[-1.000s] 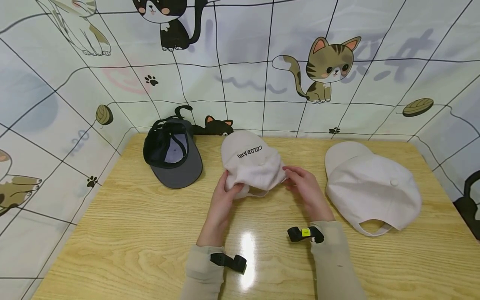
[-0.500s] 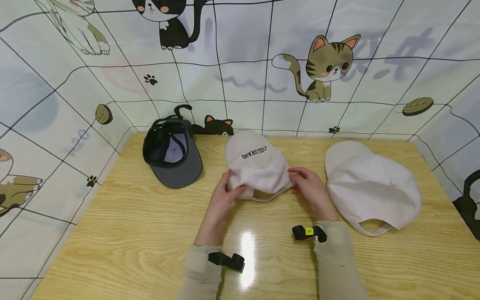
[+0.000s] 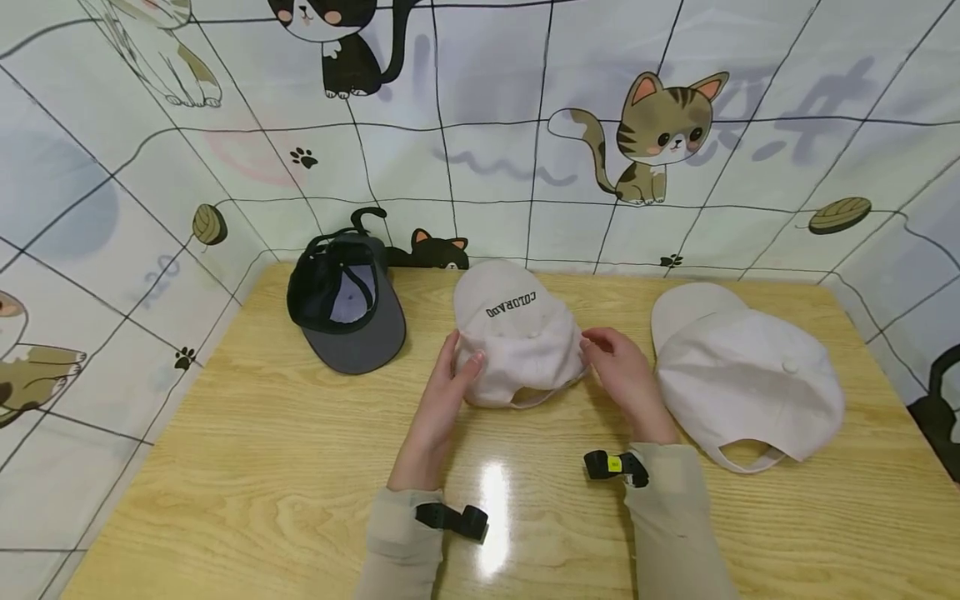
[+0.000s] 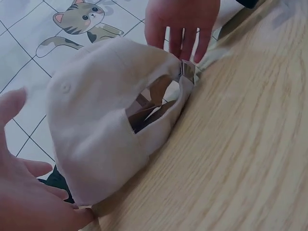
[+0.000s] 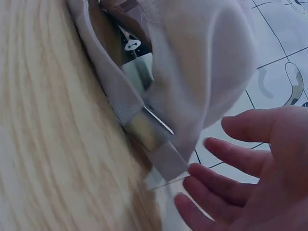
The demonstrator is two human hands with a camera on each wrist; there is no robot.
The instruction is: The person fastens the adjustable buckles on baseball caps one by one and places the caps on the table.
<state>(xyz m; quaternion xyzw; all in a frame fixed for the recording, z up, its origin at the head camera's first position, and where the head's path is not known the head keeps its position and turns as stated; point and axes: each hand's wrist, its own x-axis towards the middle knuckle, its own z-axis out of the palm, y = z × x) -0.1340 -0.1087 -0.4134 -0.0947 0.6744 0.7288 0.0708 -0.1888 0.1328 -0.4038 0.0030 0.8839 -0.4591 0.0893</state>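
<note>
A pale cap with dark COLORADO lettering rests on the table in the middle of the head view, brim away from me. Its back opening and strap with a metal buckle face me. My left hand lies along the cap's left side; in the left wrist view its thumb stands off the fabric and its fingertips touch the lower edge. At the right side is my right hand. Its fingers are loosely spread close to the strap's end, and nothing is gripped between them.
A larger pale cap lies at the right, near my right forearm. At the back left, a dark grey cap lies with its inside showing. A cat-printed cloth stands behind the wooden table.
The pale cap has shifted slightly right and now sits flatter, its back opening showing more. My left thumb has lifted from the cap's edge, and my right fingers have loosened from its side.
</note>
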